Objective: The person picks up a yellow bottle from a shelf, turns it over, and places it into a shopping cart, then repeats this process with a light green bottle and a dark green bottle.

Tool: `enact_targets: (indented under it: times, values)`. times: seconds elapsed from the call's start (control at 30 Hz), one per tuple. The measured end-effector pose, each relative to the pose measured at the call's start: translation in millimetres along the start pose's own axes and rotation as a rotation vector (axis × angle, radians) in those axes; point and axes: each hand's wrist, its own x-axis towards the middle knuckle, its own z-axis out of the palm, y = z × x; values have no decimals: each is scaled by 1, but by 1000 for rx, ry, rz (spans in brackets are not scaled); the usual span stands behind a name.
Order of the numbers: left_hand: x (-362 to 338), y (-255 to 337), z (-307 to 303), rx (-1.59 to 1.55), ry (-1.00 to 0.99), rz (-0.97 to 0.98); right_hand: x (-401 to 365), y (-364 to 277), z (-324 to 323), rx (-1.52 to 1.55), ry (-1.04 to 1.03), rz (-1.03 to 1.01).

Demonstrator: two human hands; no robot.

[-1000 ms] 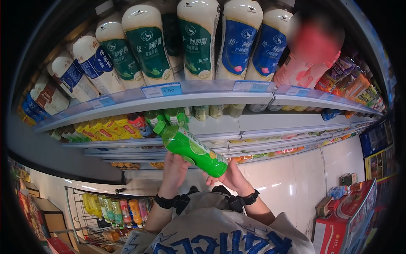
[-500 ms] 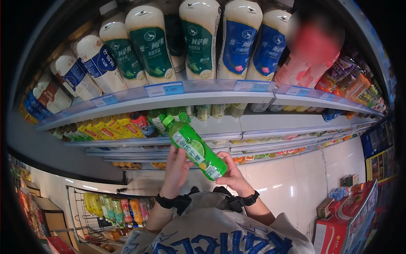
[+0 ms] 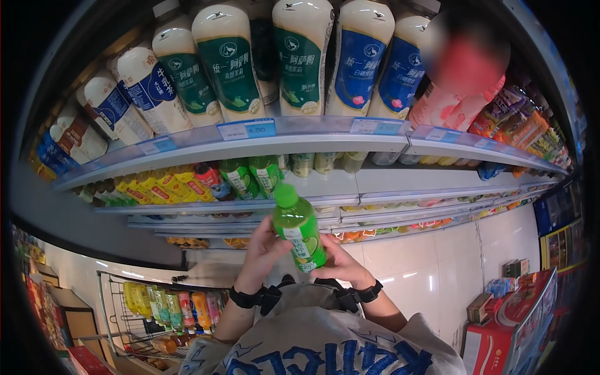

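Observation:
A green bottle [image 3: 301, 234] with a green cap and a lime on its label stands nearly upright between my two hands, cap toward the shelves. My left hand [image 3: 265, 253] holds its left side, with the thumb over the label. Around its lower right side my right hand [image 3: 340, 261] is closed, the fingertips partly behind the bottle. Two similar green bottles [image 3: 239, 178] stand on the shelf just behind it.
Large milk tea bottles [image 3: 228, 62] line the upper shelf [image 3: 300, 128]. Lower shelves hold yellow-labelled drinks [image 3: 153, 186]. At the lower left is a wire cart [image 3: 115, 312] with several bottles. Red boxes [image 3: 512, 325] stand at the right.
The green bottle has turned from a slant to nearly upright, its cap moving right and its base left. My left hand has shifted slightly right with it.

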Motion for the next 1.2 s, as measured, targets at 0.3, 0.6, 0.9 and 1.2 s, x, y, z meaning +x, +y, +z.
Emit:
enact_targets:
  times: [0.3, 0.6, 0.9, 1.2]
  values:
    - [8, 12, 16, 245, -250, 12, -6, 24, -19, -151, 93, 46]
    - [26, -14, 7, 143, -234, 215, -15, 0, 1, -66, 71, 73]
    - [34, -23, 7, 148, 10, -79, -33, -28, 1, 248, 25, 69]
    - [27, -66, 2, -147, 98, -452, -29, -47, -8, 334, -87, -61]
